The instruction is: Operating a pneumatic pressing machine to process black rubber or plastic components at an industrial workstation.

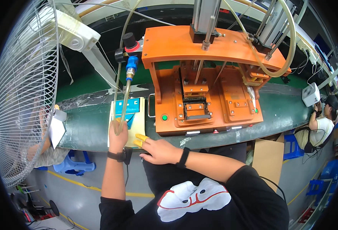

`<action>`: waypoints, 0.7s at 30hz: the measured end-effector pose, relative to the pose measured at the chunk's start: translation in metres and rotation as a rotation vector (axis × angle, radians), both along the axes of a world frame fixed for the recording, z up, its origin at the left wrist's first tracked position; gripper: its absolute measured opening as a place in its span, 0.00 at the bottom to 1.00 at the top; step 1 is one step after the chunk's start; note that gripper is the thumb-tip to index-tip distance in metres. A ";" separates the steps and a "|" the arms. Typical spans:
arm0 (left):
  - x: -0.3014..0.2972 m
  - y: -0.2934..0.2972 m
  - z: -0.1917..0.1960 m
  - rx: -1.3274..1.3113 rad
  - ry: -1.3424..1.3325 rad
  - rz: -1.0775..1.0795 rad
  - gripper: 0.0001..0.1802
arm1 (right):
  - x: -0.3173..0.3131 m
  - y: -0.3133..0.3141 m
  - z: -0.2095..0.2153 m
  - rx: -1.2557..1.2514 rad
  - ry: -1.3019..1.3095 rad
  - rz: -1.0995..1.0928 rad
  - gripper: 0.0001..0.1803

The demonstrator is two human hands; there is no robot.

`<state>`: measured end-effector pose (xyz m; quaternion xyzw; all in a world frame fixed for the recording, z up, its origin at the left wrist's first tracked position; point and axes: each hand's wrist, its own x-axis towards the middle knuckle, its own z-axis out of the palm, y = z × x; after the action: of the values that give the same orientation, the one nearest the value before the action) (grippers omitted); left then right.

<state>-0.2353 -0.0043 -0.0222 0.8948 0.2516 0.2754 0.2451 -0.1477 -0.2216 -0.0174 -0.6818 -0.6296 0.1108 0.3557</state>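
Observation:
My left hand (118, 134) is over the left side of a pale yellow pad of sheets (139, 128). Its fingers are drawn together, partly behind a clear air hose (126, 94), and what they hold is hidden. Just beyond them, a blue sheet (127, 106) with small pale marks lies on the pad, and a darker blue flap shows beside the fingertips. My right hand (159, 151) rests at the pad's lower right corner, holding nothing, with thumb and fingers apart. Yellow finger cots (140, 140) cover two of its fingertips.
An orange pneumatic press (211, 126) with a black fixture (195, 109) stands right of the pad on the green bench (84, 130). A caged fan (27, 88) is at left. A blue stool (75, 165) is below the bench; a person (322, 122) sits far right.

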 end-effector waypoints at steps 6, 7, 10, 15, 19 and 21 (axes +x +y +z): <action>-0.028 0.092 -0.013 0.064 0.009 0.261 0.10 | -0.002 0.011 -0.040 -0.094 -0.088 0.038 0.33; -0.045 0.121 -0.011 0.077 0.001 0.338 0.11 | -0.004 0.010 -0.034 -0.092 -0.086 0.047 0.33; -0.089 0.172 0.006 0.149 0.045 0.533 0.14 | -0.002 0.008 -0.031 -0.029 -0.067 0.070 0.26; -0.105 0.101 0.065 0.149 0.066 0.288 0.10 | 0.006 -0.019 -0.018 -0.045 0.015 0.079 0.28; -0.124 0.010 0.104 0.203 0.183 0.063 0.09 | 0.023 -0.069 0.036 0.256 0.040 0.035 0.21; -0.128 -0.024 0.119 0.090 0.214 -0.061 0.11 | 0.040 -0.099 0.073 0.325 -0.001 -0.051 0.18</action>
<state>-0.3636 -0.0279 0.0966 0.9364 0.2365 0.1820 0.1846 -0.1078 -0.3204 0.0560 -0.6313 -0.6218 -0.0020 0.4635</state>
